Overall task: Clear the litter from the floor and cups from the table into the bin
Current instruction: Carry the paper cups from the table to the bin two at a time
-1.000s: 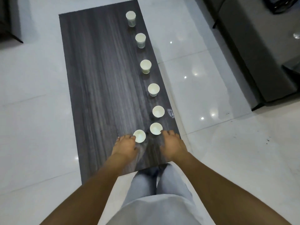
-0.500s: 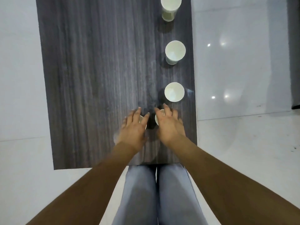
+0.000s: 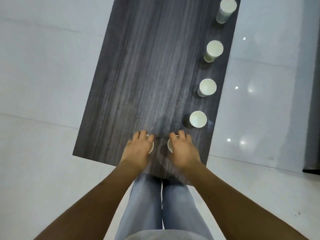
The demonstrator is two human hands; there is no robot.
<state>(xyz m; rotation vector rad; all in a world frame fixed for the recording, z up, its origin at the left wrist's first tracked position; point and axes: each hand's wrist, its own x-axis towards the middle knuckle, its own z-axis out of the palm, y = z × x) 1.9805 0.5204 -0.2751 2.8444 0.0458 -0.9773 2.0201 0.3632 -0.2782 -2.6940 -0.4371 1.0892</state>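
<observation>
Both hands settle over the two nearest cups.

The left hand [image 3: 138,149] curls over one cup [image 3: 151,147], the right hand [image 3: 183,151] over its neighbour [image 3: 170,144]; whether either grip has closed is unclear. Four more cups [image 3: 198,119] line the dark wooden surface [image 3: 147,66] ahead and rightward, nearer the right hand, above pale glossy floor tiles [image 3: 43,75].

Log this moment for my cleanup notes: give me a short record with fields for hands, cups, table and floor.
left hand: left hand over a cup, fingers curled round it
right hand: right hand curled round another cup
free cups: four upright along the table's right edge, nearest, farthest
table: dark wood-grain table
floor: glossy white floor
bin: not in view
</observation>
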